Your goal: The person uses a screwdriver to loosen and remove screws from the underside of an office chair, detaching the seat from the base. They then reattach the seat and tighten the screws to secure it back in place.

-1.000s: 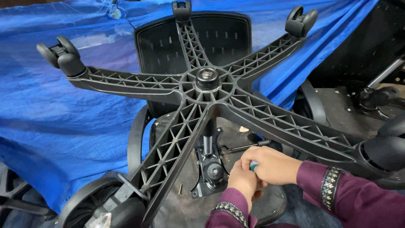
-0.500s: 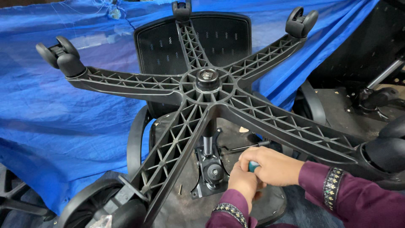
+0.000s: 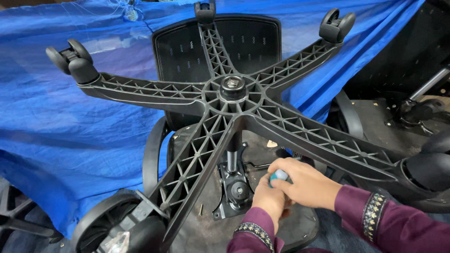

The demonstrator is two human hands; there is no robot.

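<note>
An office chair lies upside down, its black five-armed base (image 3: 233,100) with casters facing me. Under the base, a metal seat mechanism plate (image 3: 234,192) is fixed to the seat underside (image 3: 201,229), with the gas cylinder (image 3: 231,159) rising from it. My right hand (image 3: 307,183) reaches in from the right and wraps over the teal handle of a screwdriver (image 3: 280,175). My left hand (image 3: 268,202) comes up from below and clasps the same tool just under the right one. The tool's tip is hidden behind my hands, to the right of the plate.
A blue tarp (image 3: 70,126) covers the ground and the back. The mesh backrest (image 3: 183,56) lies behind the base. Curved armrests (image 3: 152,154) flank the seat. A small screw (image 3: 201,209) lies on the seat underside. More dark chair parts (image 3: 412,112) sit at the right.
Both hands stay clasped on the screwdriver at the same spot; they have shifted only slightly. The chair has not moved.
</note>
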